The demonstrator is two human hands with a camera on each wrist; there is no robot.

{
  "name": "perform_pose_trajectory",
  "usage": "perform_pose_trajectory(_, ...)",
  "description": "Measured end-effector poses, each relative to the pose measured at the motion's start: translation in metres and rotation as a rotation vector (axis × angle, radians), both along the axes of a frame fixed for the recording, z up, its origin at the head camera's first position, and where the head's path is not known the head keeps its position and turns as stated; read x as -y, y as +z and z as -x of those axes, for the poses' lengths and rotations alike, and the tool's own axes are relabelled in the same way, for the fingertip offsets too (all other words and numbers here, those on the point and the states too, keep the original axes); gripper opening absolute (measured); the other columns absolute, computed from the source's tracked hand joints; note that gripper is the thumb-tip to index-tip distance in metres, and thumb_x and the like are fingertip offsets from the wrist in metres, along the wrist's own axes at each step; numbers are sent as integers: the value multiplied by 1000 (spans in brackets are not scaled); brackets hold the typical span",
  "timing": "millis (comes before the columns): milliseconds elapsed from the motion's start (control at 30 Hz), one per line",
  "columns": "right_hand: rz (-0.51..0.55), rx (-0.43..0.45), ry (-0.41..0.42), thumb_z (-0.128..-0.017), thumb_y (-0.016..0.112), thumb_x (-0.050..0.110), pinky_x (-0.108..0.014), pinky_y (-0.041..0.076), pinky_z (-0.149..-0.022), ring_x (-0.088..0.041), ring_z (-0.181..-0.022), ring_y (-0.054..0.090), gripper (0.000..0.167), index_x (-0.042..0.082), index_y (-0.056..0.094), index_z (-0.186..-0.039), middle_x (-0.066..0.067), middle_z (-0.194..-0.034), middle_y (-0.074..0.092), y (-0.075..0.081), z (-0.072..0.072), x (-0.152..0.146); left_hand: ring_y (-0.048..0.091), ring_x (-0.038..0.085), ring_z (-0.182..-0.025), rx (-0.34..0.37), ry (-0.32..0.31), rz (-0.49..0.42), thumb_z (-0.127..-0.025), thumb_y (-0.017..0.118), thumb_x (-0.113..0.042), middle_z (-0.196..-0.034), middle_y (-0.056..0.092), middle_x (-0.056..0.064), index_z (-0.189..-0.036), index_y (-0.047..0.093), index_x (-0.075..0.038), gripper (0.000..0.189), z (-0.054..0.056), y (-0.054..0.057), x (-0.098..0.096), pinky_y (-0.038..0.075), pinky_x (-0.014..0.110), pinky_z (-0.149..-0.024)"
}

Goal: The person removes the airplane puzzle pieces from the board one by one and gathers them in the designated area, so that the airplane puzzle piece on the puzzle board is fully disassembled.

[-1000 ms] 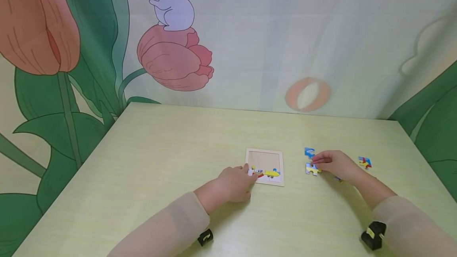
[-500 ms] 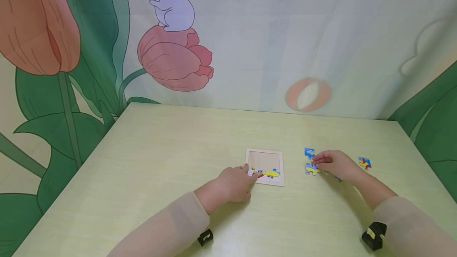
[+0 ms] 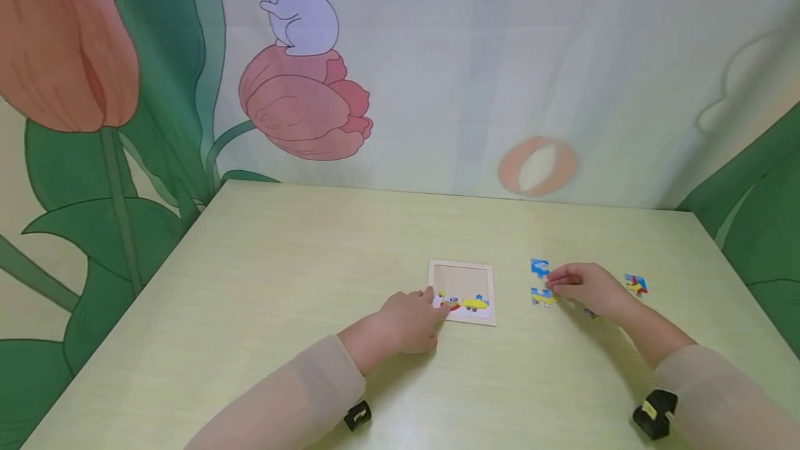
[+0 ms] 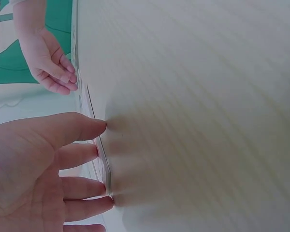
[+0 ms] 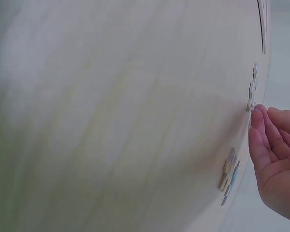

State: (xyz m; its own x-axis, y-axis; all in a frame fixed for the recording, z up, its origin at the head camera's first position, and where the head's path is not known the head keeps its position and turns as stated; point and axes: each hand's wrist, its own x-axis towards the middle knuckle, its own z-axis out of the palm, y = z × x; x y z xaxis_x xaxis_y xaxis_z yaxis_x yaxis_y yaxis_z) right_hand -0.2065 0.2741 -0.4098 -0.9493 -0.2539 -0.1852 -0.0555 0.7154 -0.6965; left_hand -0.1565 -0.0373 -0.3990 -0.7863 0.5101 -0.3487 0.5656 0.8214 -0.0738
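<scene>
My left hand [image 3: 409,323] rests at the left side of a shallow wooden puzzle frame [image 3: 494,297], one finger reaching over its lower left corner. Several puzzle pieces with a yellow airplane picture [image 3: 475,305] lie along the bottom of the frame. In the left wrist view the fingers of that hand [image 4: 38,166] touch the frame's thin edge [image 4: 106,169]. My right hand [image 3: 587,289] hovers low to the right, thumb and fingertips close together beside a blue and yellow puzzle piece [image 3: 542,298]. Nothing shows between them in the right wrist view, where the right hand [image 5: 278,159] is partly cut off.
Another blue piece [image 3: 539,268] lies just behind. A red, yellow and blue piece [image 3: 636,285] is farther right, and one more piece [image 3: 591,313] is partly covered by the right wrist. The pale table [image 3: 281,262] meets a printed curtain [image 3: 425,89] at its back edge.
The blue and yellow piece by my right fingertips has shifted slightly left and turned a little. My left hand stays on the frame. The head view has moved very slightly.
</scene>
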Motion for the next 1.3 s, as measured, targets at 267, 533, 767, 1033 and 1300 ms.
perform_pose_trajectory(267, 54, -5, 8, -89, 63, 13, -32, 52, -78, -26, -95, 63, 28, -4, 62, -111, -14, -103, 67, -3, -4, 22, 39, 23, -129, -22, -20, 15, -92, 54, -38, -146, 36, 11, -143, 40, -24, 55, 0, 0, 0, 41, 40, -95)
perform_pose_trajectory(533, 66, -18, 134, -88, 63, 7, -35, 51, -82, -24, -96, 62, 22, 0, 65, -108, -9, -101, 68, -5, -4, 62, 39, 24, -130, -40, -31, 12, -91, 55, -39, -144, 38, 11, -142, 42, -23, 55, -3, 3, 0, 39, 42, -97)
perform_pose_trajectory(767, 12, -41, 208, -87, 64, 8, -37, 49, -86, -22, -99, 62, 23, 3, 66, -110, -5, -103, 68, -6, -7, 84, 37, 25, -131, -38, -48, 12, -92, 53, -39, -145, 38, 11, -142, 40, -24, 53, -3, 5, 2, 38, 43, -98)
perform_pose_trajectory(1033, 21, -54, 239, -88, 62, 4, -41, 47, -88, -24, -99, 63, 22, -1, 65, -109, -9, -102, 68, -3, -8, 86, 33, 25, -134, -19, -148, -58, -91, 54, -42, -149, 30, 12, -144, 36, -21, 59, -18, 11, -8, 37, 45, -99)
perform_pose_trajectory(1300, 3, -62, 271, -88, 61, 3, -41, 47, -88, -26, -101, 62, 25, -2, 64, -113, -10, -105, 67, -1, -10, 88, 24, 22, -138, -3, -172, -31, -86, 54, -57, -153, 22, 3, -146, 31, -15, 77, -28, 7, -20, 36, 38, -101)
